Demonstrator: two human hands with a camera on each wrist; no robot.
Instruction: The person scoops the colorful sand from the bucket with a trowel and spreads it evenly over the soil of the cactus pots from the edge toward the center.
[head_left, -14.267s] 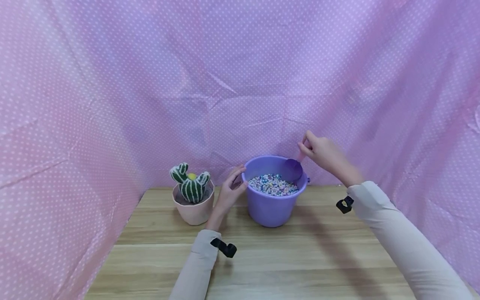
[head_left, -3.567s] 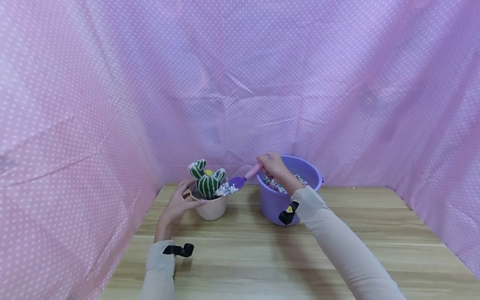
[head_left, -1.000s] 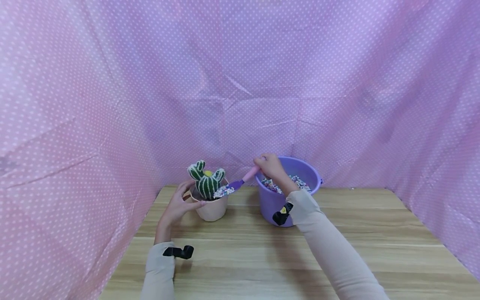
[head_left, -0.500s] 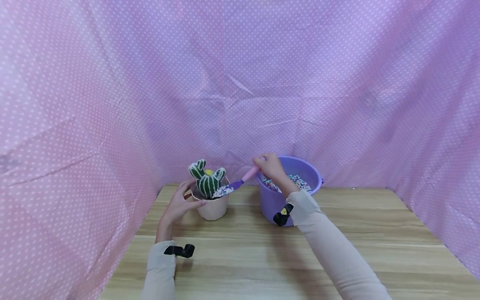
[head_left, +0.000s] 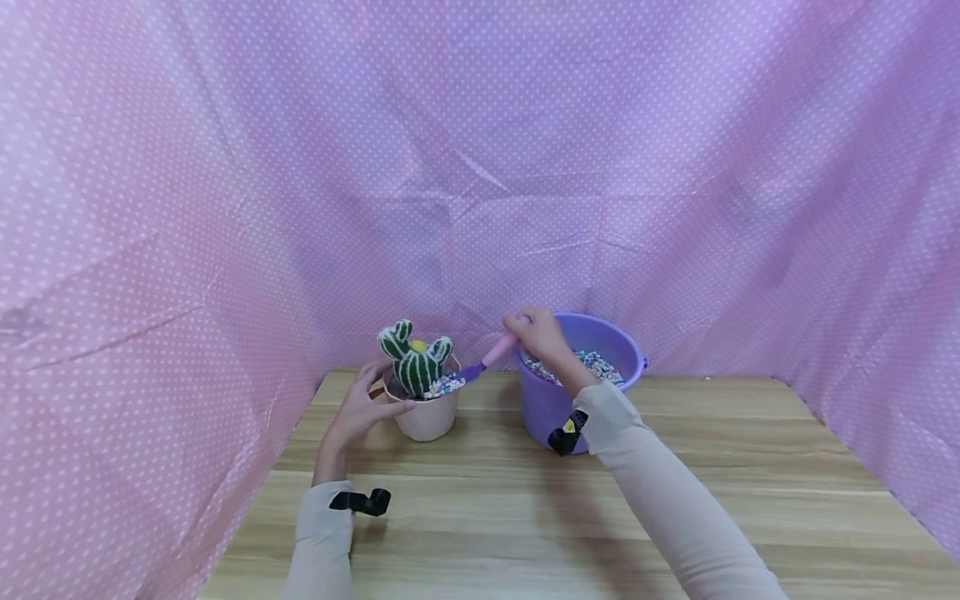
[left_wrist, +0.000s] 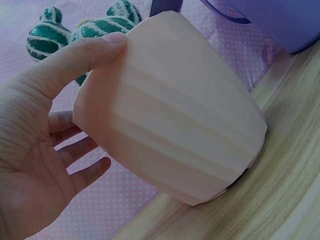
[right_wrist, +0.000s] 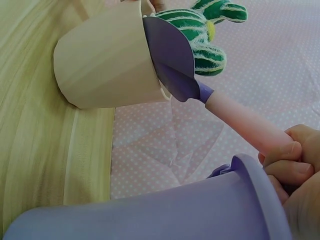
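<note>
My left hand [head_left: 357, 412] holds a pale pink flowerpot [head_left: 426, 422] at its rim, thumb over the front edge and fingers round the far side. In the pot stands a green, white-striped toy cactus [head_left: 417, 372] with a yellow top. My right hand [head_left: 542, 336] grips the pink handle of a small purple trowel [head_left: 472, 372]. Its blade [left_wrist: 166, 6] reaches over the pot's right rim, tilted down beside the cactus. Small pastel beads [head_left: 446, 385] lie at the blade's tip and inside the rim. In the right wrist view the blade's underside [right_wrist: 172, 55] hides them.
A purple bucket [head_left: 542, 408] partly filled with the same beads [head_left: 600, 367] stands right of the pot, under my right forearm. Both rest near the back of the wooden table [head_left: 480, 517]. Pink dotted cloth [head_left: 480, 167] hangs behind and at both sides.
Since the earliest frame, my left hand has gone from the bucket rim to the pot, and the trowel from bucket to pot. Over the last second the blade has dipped slightly leftward, its beads sliding into the pot.
</note>
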